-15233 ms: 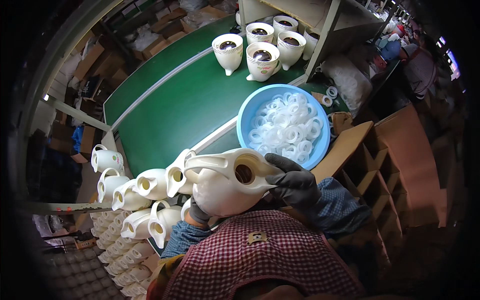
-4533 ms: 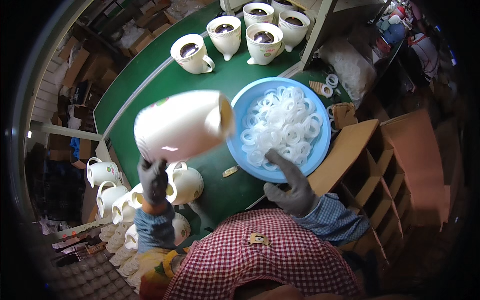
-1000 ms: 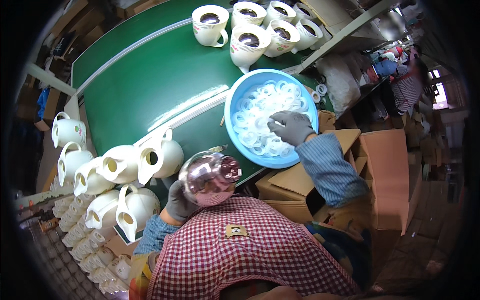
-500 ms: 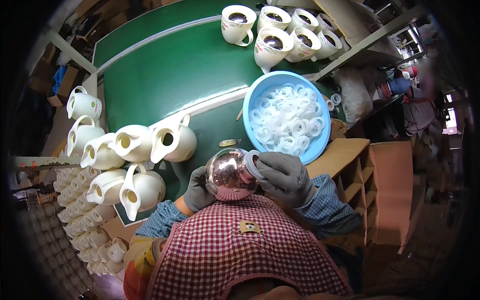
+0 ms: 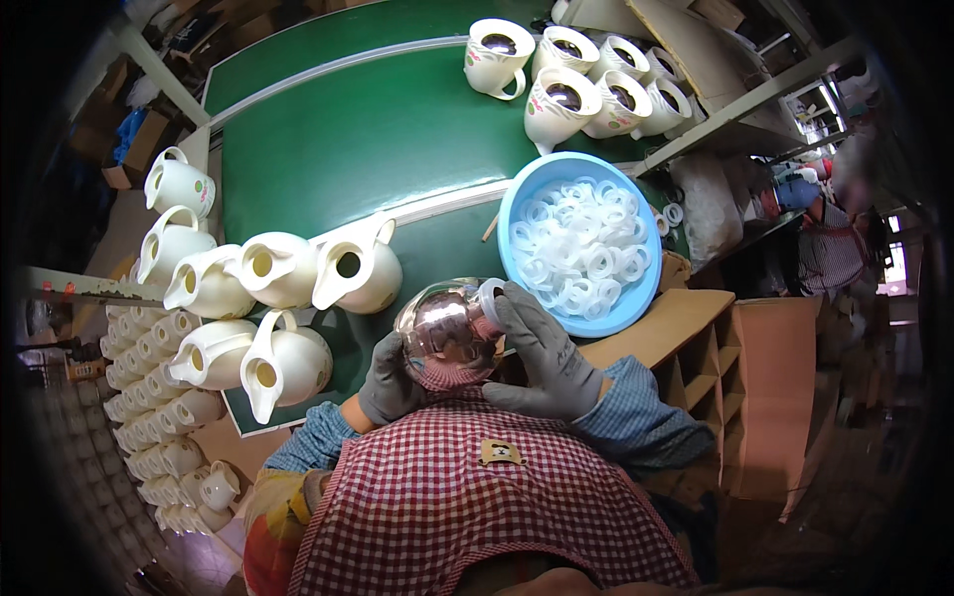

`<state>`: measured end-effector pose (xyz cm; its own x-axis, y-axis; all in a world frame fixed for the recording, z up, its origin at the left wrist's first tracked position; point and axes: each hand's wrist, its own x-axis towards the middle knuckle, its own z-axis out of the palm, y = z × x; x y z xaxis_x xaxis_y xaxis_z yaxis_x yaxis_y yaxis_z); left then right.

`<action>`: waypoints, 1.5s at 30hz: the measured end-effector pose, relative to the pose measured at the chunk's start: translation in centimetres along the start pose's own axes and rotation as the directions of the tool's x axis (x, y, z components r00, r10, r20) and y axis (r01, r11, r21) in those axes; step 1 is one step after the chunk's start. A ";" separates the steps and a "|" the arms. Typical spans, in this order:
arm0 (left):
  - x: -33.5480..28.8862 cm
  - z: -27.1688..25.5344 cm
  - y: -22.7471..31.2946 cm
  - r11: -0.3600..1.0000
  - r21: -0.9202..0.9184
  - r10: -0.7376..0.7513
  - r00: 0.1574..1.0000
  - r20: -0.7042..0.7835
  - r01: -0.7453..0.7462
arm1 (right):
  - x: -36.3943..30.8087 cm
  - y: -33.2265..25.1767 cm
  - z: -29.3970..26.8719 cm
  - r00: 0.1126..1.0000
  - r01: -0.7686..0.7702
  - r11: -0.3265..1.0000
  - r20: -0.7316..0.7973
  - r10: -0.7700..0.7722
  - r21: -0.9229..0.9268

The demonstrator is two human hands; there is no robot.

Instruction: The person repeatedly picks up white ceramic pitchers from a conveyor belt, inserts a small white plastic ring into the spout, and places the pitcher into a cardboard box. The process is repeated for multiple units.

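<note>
A round, mirror-silvered glass flask liner (image 5: 437, 338) is held in front of my apron, its neck tilted up and to the right. My left hand (image 5: 391, 382), in a grey glove, is closed around the liner's left lower side. A white translucent ring (image 5: 490, 301) sits at the neck. My right hand (image 5: 547, 363), also gloved in grey, has its fingers stretched out with the fingertips against the ring. Its thumb points left, well apart from the fingers, below the neck. Behind the right hand stands a light blue basin (image 5: 651, 288) heaped with similar translucent rings (image 5: 576, 238).
Several white jugs (image 5: 363, 268) stand on the left of the green table (image 5: 348, 149). More jugs (image 5: 561, 104) with dark, shiny openings are at the far right. Divided cardboard (image 5: 765, 387) is beside my right arm. Stacked white jugs (image 5: 159, 397) fill the lower left.
My right hand has gone from fingers curled around the ring to stretched fingers, thumb spread below. The liner has shifted slightly left in the picture; the whole view has shifted a little too.
</note>
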<state>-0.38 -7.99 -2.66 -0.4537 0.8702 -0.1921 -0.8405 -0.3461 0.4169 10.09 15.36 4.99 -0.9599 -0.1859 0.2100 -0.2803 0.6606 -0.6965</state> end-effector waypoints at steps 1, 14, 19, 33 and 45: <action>-0.5 -0.5 0.2 0.999 0.034 0.028 1.000 -0.001 -0.028 | 1.0 0.2 -0.6 0.999 0.017 0.997 0.043 -0.020 0.082; -8.6 0.9 9.9 -0.380 0.918 0.636 0.753 0.170 0.113 | 17.6 2.7 14.0 0.879 -0.185 0.852 0.304 0.367 -0.490; -8.1 0.6 9.6 -0.452 0.877 0.692 0.684 0.230 0.162 | 17.1 6.4 12.9 0.938 -0.207 0.922 0.200 0.282 -0.328; -2.1 -4.9 5.4 0.979 0.033 0.201 0.978 -0.058 -0.199 | 0.7 4.9 -10.2 0.876 0.298 0.932 -0.448 -0.180 0.208; 5.0 0.3 4.1 0.317 0.891 0.023 0.941 0.337 -0.326 | 0.6 1.5 -0.5 0.927 0.191 0.960 -0.359 -0.107 0.206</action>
<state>-6.05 -4.97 -1.65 -0.3467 0.9292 0.1280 0.1459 -0.0814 0.9860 9.09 16.64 4.41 -0.8565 0.0178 0.5158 -0.4543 0.4482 -0.7699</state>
